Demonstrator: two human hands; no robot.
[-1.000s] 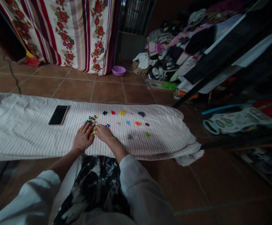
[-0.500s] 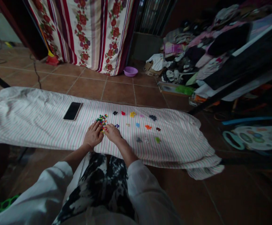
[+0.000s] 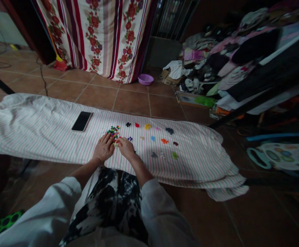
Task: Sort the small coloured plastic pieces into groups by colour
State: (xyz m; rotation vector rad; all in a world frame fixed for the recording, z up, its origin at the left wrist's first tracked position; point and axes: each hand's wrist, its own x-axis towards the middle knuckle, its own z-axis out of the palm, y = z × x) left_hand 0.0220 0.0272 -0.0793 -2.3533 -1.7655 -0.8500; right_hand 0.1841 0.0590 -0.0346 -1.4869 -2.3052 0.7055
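Observation:
A mixed pile of tiny coloured pieces (image 3: 114, 131), like beads or small bricks, lies on the striped cloth (image 3: 51, 137). My left hand (image 3: 103, 147) rests flat at the pile's near left edge, fingers stretched out over some pieces. At the near right edge, my right hand (image 3: 126, 147) has its fingers curled and pressed together among the pieces; whatever they pinch is too small to make out. Right of the hands sit single-colour clusters: black (image 3: 128, 124), red (image 3: 137, 125), yellow (image 3: 147, 126), orange (image 3: 164, 141), light blue (image 3: 152, 138), lime green (image 3: 174, 155) and several others.
A phone (image 3: 82, 121) lies on the cloth left of the pile. Beyond the table are a floral curtain (image 3: 108, 37), a purple basin (image 3: 145, 79) and a broom (image 3: 60, 63) on the tiled floor. Clothes and shoes (image 3: 193, 85) are heaped at the right.
The whole view has shifted slightly. My right hand has moved a little at the pile's edge, fingers still curled. My left hand stays flat in place.

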